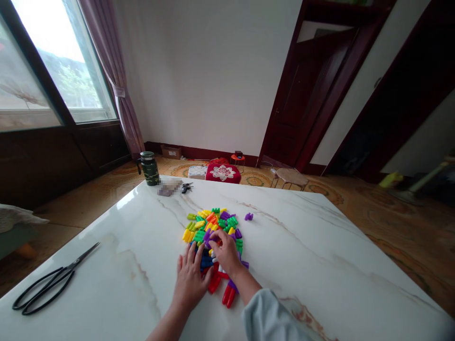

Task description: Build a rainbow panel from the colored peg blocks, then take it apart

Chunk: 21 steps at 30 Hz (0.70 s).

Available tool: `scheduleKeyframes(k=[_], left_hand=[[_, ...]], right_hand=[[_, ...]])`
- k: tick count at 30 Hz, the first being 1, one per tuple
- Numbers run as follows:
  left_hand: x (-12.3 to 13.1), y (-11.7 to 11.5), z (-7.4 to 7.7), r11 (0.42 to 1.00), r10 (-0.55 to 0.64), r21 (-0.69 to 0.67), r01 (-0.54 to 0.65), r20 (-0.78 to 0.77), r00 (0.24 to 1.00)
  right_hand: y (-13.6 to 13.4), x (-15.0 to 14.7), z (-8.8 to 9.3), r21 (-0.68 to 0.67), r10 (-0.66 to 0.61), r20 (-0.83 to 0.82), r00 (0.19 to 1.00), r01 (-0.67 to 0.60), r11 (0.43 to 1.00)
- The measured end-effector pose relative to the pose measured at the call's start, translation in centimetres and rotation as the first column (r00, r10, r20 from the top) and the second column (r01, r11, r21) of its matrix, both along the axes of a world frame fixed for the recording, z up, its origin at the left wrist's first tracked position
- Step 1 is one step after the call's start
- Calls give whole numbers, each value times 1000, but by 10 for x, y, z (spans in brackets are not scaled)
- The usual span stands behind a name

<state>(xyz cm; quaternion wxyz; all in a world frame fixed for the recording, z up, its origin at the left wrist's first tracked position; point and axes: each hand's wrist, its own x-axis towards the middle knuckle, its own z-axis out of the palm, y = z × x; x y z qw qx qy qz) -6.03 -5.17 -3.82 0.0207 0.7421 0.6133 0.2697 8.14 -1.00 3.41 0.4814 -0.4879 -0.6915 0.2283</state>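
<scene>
A pile of colourful plastic pieces lies on the white marbled table. Green, yellow and orange pieces are at its far side, red pieces at the near side. My left hand rests with spread fingers on the pile's near left edge, over dark blue pieces. Over the middle of the pile, my right hand has its thumb and fingers closed together beside a purple piece; its fingertips seem to grip it. One purple piece lies apart to the right.
Black-handled scissors lie at the table's left. A green flask, a blurred item and small dark pliers are near the far left edge. Beyond the table are a red patterned stool and a round stool.
</scene>
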Motion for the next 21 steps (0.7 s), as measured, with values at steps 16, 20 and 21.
scheduleKeyframes(k=[16,20,21], left_hand=[[1,-2,6,1000,1,-1,-1,19,1000],[1,-2,6,1000,-4,1,4,24,1000],[1,-2,6,1000,-4,-1,4,22,1000]], right_hand=[[54,76,-14,-279,-365,537,761,568,774],[74,83,-20,-348,-318,571,757,574,741],[77,84,-22,-359,-316,570,758,576,734]])
